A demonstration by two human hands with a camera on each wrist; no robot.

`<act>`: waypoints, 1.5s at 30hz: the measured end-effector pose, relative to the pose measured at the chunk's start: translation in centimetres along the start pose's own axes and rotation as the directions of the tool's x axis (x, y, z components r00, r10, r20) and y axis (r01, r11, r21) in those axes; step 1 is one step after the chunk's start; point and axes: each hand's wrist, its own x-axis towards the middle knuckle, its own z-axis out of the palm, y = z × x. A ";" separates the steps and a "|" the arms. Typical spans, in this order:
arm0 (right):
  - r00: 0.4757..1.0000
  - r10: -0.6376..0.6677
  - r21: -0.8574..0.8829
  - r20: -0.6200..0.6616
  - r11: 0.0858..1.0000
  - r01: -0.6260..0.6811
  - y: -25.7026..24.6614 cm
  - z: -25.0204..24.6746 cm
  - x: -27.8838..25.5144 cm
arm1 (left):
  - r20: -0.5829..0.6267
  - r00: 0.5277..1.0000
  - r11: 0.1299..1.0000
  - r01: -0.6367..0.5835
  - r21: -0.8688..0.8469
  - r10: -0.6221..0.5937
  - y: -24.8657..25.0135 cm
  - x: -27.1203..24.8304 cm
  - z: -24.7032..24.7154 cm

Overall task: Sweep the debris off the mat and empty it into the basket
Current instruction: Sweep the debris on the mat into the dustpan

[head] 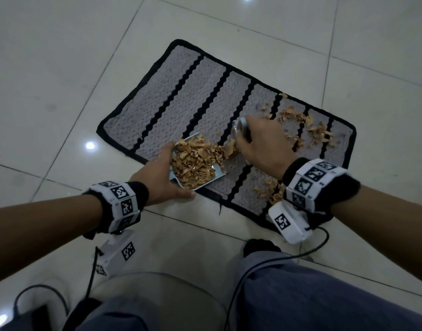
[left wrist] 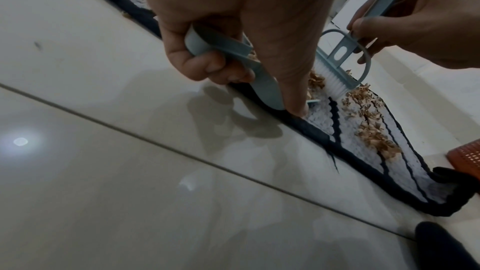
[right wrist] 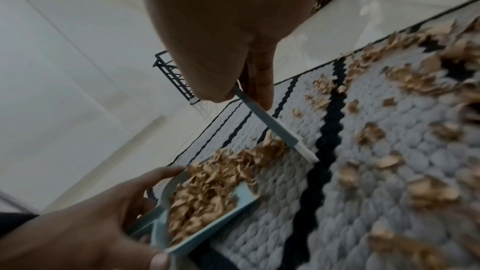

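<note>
A grey mat (head: 186, 101) with black stripes lies on the tiled floor. My left hand (head: 162, 177) grips the handle of a small light-blue dustpan (head: 219, 174) heaped with tan debris (head: 195, 161), at the mat's near edge. My right hand (head: 262, 144) holds a light-blue hand brush (left wrist: 337, 65), its white bristles (right wrist: 306, 152) down on the mat at the pan's mouth. Loose debris (head: 307, 125) remains scattered over the mat's right part, with a small pile (head: 269, 187) near my right wrist. An orange mesh basket (left wrist: 465, 157) shows beyond the mat's end in the left wrist view.
Glossy pale floor tiles (head: 62, 68) surround the mat. A dark wire rack (right wrist: 174, 77) stands on the floor past the mat's far end. My knees in blue trousers (head: 300, 295) and trailing cables (head: 264, 266) fill the near foreground.
</note>
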 end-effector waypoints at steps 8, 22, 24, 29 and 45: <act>0.999 -0.050 0.081 -0.003 0.995 0.050 -2.1 1.9 0.1 | -0.006 1.000 1.000 0.012 0.015 -0.012 0.1 0.7 0.5; 0.996 -0.082 0.115 -0.022 0.990 0.084 -1.1 -0.2 0.0 | -0.024 1.000 1.000 0.011 -0.022 -0.011 -0.1 0.6 0.7; 0.997 -0.074 0.096 -0.007 0.993 0.074 -0.9 -0.1 0.3 | -0.026 1.000 1.000 0.012 -0.017 -0.012 0.0 0.6 0.7; 0.995 -0.091 0.103 0.031 0.991 0.087 -1.5 1.1 -0.7 | -0.045 0.999 1.000 0.004 -0.011 -0.005 0.4 0.7 0.6; 0.978 0.163 0.177 -0.126 0.974 -0.140 -1.4 -1.9 0.6 | -0.135 0.980 0.985 -0.155 -0.073 0.144 3.9 1.5 -1.4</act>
